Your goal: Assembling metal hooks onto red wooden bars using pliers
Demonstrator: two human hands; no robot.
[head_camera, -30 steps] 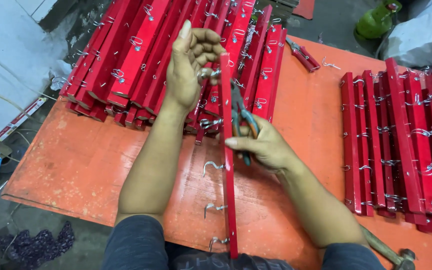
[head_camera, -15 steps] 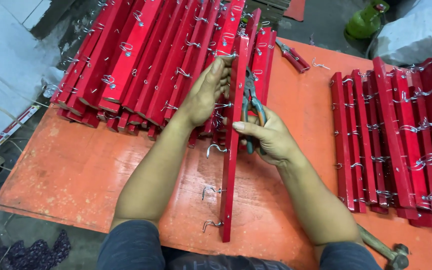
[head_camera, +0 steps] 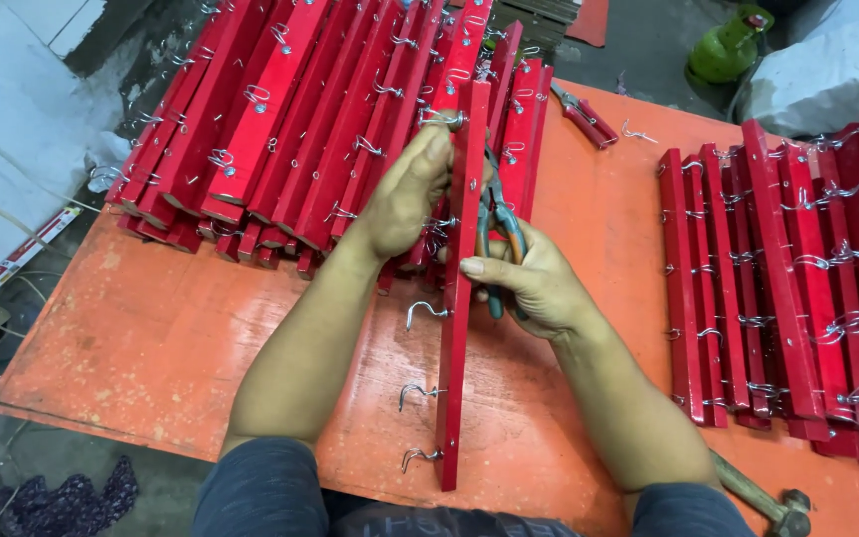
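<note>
— At the near edge of the orange table (head_camera: 151, 328), what are you seeing?

— I'm looking at a hammer (head_camera: 763, 497) lying by the right elbow, and a red wooden strip (head_camera: 459, 298) standing on edge, three wire hooks (head_camera: 420, 393) already sticking out of its lower half.

— And the hands?

— The right hand (head_camera: 539, 288) is gripping pliers (head_camera: 497, 224) against the strip. The left hand (head_camera: 405, 194) is pinching a fourth hook (head_camera: 441, 117) near the strip's top end.

— How far along?

— I'm judging it well advanced: a big pile of hooked strips (head_camera: 280, 119) is lying beyond the left hand, another row (head_camera: 797, 268) to the right. Spare pliers (head_camera: 584, 114) and a loose hook (head_camera: 636, 132) are lying farther back.
</note>
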